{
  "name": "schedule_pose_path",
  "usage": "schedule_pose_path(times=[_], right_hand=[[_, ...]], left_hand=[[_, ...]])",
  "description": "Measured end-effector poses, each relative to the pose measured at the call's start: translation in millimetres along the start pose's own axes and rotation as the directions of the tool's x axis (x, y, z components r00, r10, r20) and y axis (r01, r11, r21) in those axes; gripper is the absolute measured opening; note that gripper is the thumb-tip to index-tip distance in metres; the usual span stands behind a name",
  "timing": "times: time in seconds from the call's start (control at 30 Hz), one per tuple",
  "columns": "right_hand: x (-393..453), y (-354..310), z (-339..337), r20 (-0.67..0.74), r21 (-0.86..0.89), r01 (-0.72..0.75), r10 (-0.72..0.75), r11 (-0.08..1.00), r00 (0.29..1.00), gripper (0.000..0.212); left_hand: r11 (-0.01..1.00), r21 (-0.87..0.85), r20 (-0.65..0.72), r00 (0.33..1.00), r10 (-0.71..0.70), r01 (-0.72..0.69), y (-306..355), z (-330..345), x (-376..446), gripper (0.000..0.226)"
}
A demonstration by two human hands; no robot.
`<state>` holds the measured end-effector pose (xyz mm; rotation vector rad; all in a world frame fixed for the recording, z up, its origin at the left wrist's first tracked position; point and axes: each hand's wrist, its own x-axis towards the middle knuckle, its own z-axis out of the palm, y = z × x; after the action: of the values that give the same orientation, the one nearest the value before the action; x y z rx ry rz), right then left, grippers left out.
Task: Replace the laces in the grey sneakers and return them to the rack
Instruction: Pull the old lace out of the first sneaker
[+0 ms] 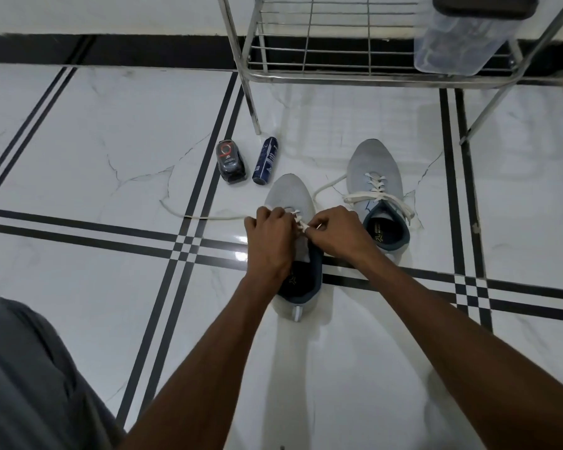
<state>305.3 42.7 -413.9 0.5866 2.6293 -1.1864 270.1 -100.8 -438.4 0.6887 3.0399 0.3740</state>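
A home entryway: marble-look floor tiles (78, 131) (black-striped) and a steel shoe rack (338, 43).

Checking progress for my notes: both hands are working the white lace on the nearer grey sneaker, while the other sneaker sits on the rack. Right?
Not quite. In the head view the other sneaker sits on the floor below the rack, not on it.

Bare forearms, no sleeves; grey trouser leg (30, 378) at lower left

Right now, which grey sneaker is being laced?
The left sneaker, under both hands; the right sneaker sits untouched, laces already crossed.
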Motion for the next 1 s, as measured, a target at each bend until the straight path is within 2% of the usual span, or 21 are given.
schedule_pose_path(times=[0.07,0.2,0.23,0.27,0.3,0.37,0.4,0.43,0.47,0.53,0.57,0.6,0.67,0.73,0.77,0.8,0.83,0.87,0.9,0.93,1.0], right_hand=[[-0.1,1.4,0.4,0.000,0.010,0.001,-0.001,1.000,1.000,0.017],[0.2,0.6,4.4,-0.022,0.004,-0.002,0.002,1.000,1.000,0.017],[0.6,0.6,4.4,-0.029,0.002,-0.009,0.010,1.000,1.000,0.017],[1.4,1.3,4.3,-0.035,-0.005,-0.015,0.015,1.000,0.999,0.018],[1.9,1.6,3.9,-0.041,-0.012,-0.018,0.018,1.000,0.999,0.018],[2.0,2.8,3.8,-0.050,-0.022,-0.017,0.016,1.000,0.999,0.018],[1.9,2.8,3.8,-0.054,-0.029,-0.008,0.006,1.000,0.999,0.018],[1.4,2.4,3.6,-0.051,-0.035,0.000,-0.001,0.999,0.999,0.017],[1.0,1.6,3.4,-0.047,-0.036,0.005,-0.007,0.999,0.999,0.017],[1.6,-0.2,2.4,-0.039,-0.033,0.006,-0.008,0.999,0.999,0.017],[2.4,-1.3,2.2,-0.041,-0.036,0.007,-0.008,0.999,0.999,0.017],[3.1,-1.7,2.3,-0.042,-0.041,0.008,-0.010,0.999,0.999,0.019],[3.8,-1.4,2.3,-0.040,-0.045,0.008,-0.010,0.999,0.999,0.019],[3.0,1.1,2.0,-0.028,-0.044,0.008,-0.009,0.999,1.000,0.018],[2.6,3.2,1.7,-0.031,-0.038,0.006,-0.007,0.999,0.999,0.019],[2.2,5.2,1.5,-0.041,-0.032,-0.002,0.001,0.999,0.999,0.019],[1.8,7.2,0.9,-0.054,-0.031,-0.010,0.008,0.999,0.999,0.019],[2.2,8.1,0.3,-0.066,-0.032,-0.015,0.013,0.999,0.998,0.019],[1.8,8.9,-0.2,-0.073,-0.028,-0.018,0.016,0.999,0.997,0.018],[2.0,8.2,-0.7,-0.069,-0.022,-0.017,0.016,1.000,0.998,0.017],[2.8,4.9,-1.8,-0.049,-0.021,-0.016,0.015,1.000,0.999,0.016]], left_hand=[[0.999,0.048,-0.030,0.999,0.012,-0.010,-8.4,2.4,2.9,0.010],[1.000,-0.021,-0.134,0.991,-0.002,-0.001,-16.8,-5.5,7.0,0.013],[0.999,-0.033,-0.193,0.980,-0.041,0.035,-19.8,-9.9,8.5,0.016],[0.988,-0.087,-0.262,0.954,-0.148,0.130,-26.9,-15.3,10.2,0.020],[0.938,-0.210,-0.300,0.895,-0.331,0.276,-36.2,-21.2,12.5,0.020],[0.697,-0.449,-0.226,0.684,-0.694,0.559,-55.3,-26.9,13.0,0.019],[0.643,-0.452,-0.202,0.631,-0.749,0.619,-59.3,-25.4,11.1,0.016],[0.679,-0.413,-0.216,0.658,-0.721,0.608,-55.7,-24.9,8.3,0.012],[0.756,-0.404,-0.233,0.741,-0.629,0.515,-48.2,-23.0,6.4,0.009],[0.874,-0.448,-0.207,0.929,-0.305,0.187,-27.9,-15.9,4.1,0.011],[0.907,-0.416,-0.142,0.981,-0.133,0.063,-19.3,-13.8,4.6,0.012],[0.943,-0.332,-0.075,0.997,-0.010,-0.016,-12.6,-11.2,5.6,0.012],[0.989,-0.133,0.019,0.998,0.066,-0.063,-6.0,-3.5,7.3,0.011],[0.994,-0.089,0.011,0.998,0.064,-0.063,-6.5,1.6,4.2,0.013],[0.987,-0.156,-0.059,0.998,0.023,-0.032,-8.8,1.2,1.9,0.015],[0.954,-0.291,-0.167,0.979,-0.118,0.065,-14.3,-3.2,2.1,0.015],[0.871,-0.455,-0.248,0.913,-0.325,0.186,-21.6,-11.8,4.6,0.016],[0.763,-0.583,-0.272,0.819,-0.506,0.278,-32.4,-19.5,9.2,0.017],[0.690,-0.635,-0.242,0.758,-0.605,0.348,-42.8,-26.7,12.9,0.017],[0.700,-0.588,-0.216,0.755,-0.619,0.405,-50.7,-31.7,15.9,0.016],[0.778,-0.473,-0.133,0.840,-0.526,0.413,-53.0,-34.1,18.5,0.020]])
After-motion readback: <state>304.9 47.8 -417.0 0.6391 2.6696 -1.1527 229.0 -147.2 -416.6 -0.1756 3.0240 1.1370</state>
